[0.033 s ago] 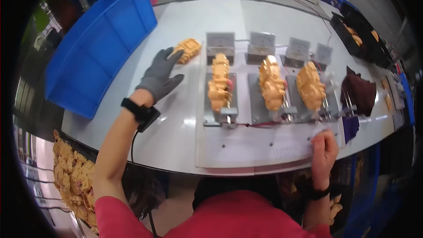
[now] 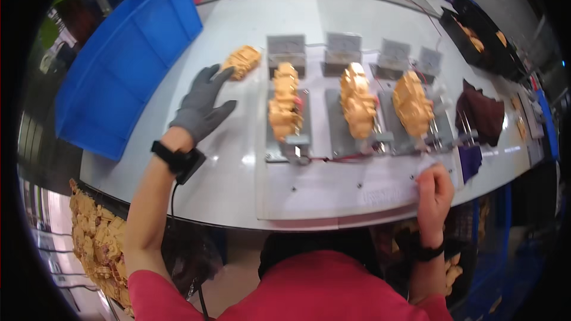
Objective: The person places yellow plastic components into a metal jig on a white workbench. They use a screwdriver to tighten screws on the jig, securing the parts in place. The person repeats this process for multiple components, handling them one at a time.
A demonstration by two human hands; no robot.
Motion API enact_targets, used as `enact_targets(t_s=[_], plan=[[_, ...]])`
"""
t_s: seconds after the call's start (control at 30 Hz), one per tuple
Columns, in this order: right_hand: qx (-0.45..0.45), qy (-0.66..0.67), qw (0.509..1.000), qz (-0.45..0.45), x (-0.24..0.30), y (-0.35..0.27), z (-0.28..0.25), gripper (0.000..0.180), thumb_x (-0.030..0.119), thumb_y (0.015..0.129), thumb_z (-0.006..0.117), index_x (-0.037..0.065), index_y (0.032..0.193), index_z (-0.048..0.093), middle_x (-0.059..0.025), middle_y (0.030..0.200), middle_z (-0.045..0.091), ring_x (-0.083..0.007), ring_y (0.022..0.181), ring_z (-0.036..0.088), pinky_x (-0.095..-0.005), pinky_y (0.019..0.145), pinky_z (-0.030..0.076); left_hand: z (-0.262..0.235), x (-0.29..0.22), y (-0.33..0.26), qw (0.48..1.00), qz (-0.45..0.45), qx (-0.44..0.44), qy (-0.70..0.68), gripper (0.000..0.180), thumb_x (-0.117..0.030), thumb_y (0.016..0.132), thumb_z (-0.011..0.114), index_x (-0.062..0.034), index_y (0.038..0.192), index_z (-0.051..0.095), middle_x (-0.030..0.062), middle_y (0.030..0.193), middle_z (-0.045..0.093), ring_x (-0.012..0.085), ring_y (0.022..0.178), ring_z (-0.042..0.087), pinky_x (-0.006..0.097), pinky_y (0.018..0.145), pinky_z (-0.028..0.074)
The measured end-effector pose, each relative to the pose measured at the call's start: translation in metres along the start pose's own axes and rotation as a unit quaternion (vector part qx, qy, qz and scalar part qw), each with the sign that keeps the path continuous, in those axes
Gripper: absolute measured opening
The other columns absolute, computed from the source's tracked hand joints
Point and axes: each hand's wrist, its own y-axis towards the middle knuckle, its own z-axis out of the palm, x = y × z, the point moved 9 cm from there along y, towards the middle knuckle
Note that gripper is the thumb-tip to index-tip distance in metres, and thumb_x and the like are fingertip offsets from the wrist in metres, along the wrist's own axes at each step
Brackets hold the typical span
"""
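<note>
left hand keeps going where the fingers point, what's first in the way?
Likely the loose tan part on the white table: the gloved left hand points up-right at it, fingertips about touching. Height is unclear.

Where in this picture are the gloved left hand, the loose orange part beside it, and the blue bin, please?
Left hand (image 2: 200, 107): head view, on the back of the grey glove.
Loose orange part (image 2: 242, 60): head view, on its middle, at the glove's fingertips.
Blue bin (image 2: 128, 62): head view, on its inner floor.
</note>
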Motion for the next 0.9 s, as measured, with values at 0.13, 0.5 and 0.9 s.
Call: enact_targets(t_s=[0.13,0.5,0.9], plan=[[0.011,0.026,0.999,-0.025,0.007,0.005,0.007,0.013,0.006,0.095,0.062,-0.001,0.084,0.060,-0.0048,0.078,0.059,-0.0132,0.071,0.053,-0.0265,0.066,0.042,-0.012,-0.033,-0.088,0.998,-0.022,-0.030,-0.058,0.057,-0.021,0.089,0.071,-0.0113,0.142,0.052,0.0200,0.147,0.045,0.0386,0.138,0.042,0.043,0.113,0.038],[0.061,-0.071,0.989,-0.115,0.033,0.014,0.000,0.007,0.006,0.095,0.063,0.000,0.098,0.065,-0.0075,0.093,0.063,-0.0172,0.083,0.060,-0.0284,0.075,0.048,0.035,-0.031,-0.174,0.937,-0.217,-0.153,-0.225,0.021,-0.009,0.097,0.057,-0.0007,0.115,0.066,0.0132,0.108,0.066,0.0264,0.105,0.062,0.035,0.093,0.048],[0.128,-0.142,0.980,-0.053,0.009,0.010,0.001,0.009,0.005,0.092,0.067,0.002,0.100,0.070,-0.0084,0.095,0.062,-0.0196,0.084,0.062,-0.0295,0.075,0.050,0.036,-0.031,-0.179,0.916,-0.243,-0.212,-0.238,0.020,-0.011,0.099,0.055,0.0015,0.110,0.066,0.0138,0.105,0.069,0.0267,0.101,0.064,0.035,0.091,0.049]])
